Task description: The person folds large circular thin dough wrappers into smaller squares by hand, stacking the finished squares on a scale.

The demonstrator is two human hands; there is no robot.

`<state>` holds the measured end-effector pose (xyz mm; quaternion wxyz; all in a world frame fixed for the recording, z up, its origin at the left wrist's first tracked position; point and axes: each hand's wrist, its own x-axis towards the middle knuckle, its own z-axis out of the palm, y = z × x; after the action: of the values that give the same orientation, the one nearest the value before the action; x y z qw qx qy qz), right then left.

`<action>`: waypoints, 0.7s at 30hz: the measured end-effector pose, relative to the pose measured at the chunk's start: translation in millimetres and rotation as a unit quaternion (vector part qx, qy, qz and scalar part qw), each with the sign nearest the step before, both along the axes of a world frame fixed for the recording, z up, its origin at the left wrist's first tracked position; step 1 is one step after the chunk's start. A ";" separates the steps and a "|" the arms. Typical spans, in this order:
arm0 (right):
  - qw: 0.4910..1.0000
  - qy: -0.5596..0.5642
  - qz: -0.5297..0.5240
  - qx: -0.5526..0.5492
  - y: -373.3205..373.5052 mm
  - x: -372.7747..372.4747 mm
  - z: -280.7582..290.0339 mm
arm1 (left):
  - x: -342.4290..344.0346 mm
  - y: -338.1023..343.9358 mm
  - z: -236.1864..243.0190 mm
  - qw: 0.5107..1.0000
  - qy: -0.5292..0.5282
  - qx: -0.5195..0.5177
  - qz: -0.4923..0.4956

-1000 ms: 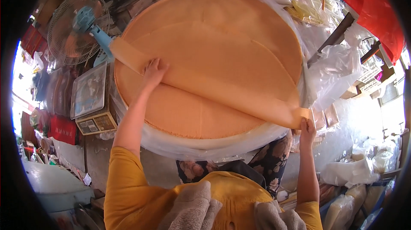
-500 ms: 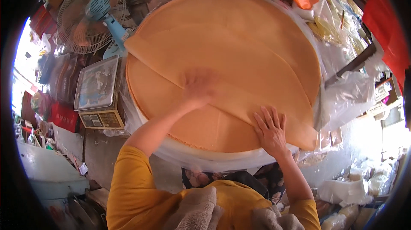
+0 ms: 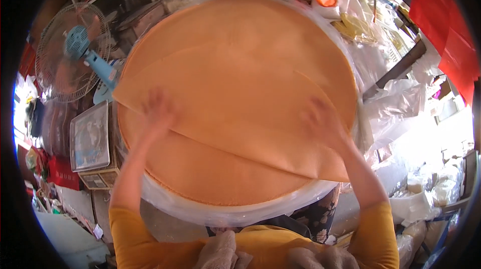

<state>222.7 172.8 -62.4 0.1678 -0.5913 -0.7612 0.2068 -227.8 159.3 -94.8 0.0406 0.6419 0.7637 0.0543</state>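
Note:
A large, thin orange-brown sheet [image 3: 235, 103] lies folded over on a round stack of like sheets [image 3: 215, 174]. The folded edge slants from the upper left down to the lower right, where a corner reaches past the stack's rim. My left hand [image 3: 161, 111] is on the left part of the folded sheet near that edge, fingers apart though blurred. On the right part, my right hand [image 3: 323, 121] is at the sheet with its blurred fingers spread. Neither hand holds anything that I can see. Clear plastic [image 3: 220, 214] wraps round the base of the stack.
A blue fan [image 3: 75, 43] stands at the far left, close to the stack. Below it, a metal tray [image 3: 91, 136] rests on a cardboard box [image 3: 100, 176]. Plastic bags [image 3: 391, 108] crowd the right side, under a hanging red sheet [image 3: 443, 28].
My left hand has moved left along the folded sheet, and my right hand has moved up from the lower edge. The view has shifted, so the stack sits lower and farther left.

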 end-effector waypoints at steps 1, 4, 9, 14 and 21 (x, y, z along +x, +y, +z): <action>0.999 0.015 -0.034 0.029 33.6 -3.4 11.6 | 36.3 -18.9 6.2 0.994 -0.045 -0.042 -0.089; 0.989 -0.022 -0.074 0.129 138.1 44.3 -38.6 | 96.6 -56.7 -12.9 0.933 -0.022 -0.055 -0.355; 0.991 -0.047 -0.124 -0.029 163.6 2.5 -9.8 | 104.3 -80.9 -9.8 0.937 0.012 -0.022 -0.349; 0.988 0.094 -0.015 0.124 111.9 3.6 -9.3 | 105.6 -82.8 -10.4 0.938 0.000 0.002 -0.346; 0.963 0.190 0.144 0.121 -27.0 -17.0 -45.1 | 104.3 -80.6 -17.7 0.943 0.007 -0.018 -0.332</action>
<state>205.7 145.7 -107.5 0.3482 -0.4001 -0.8119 0.2438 -123.5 78.7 -112.5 0.0622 0.8586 0.5085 0.0198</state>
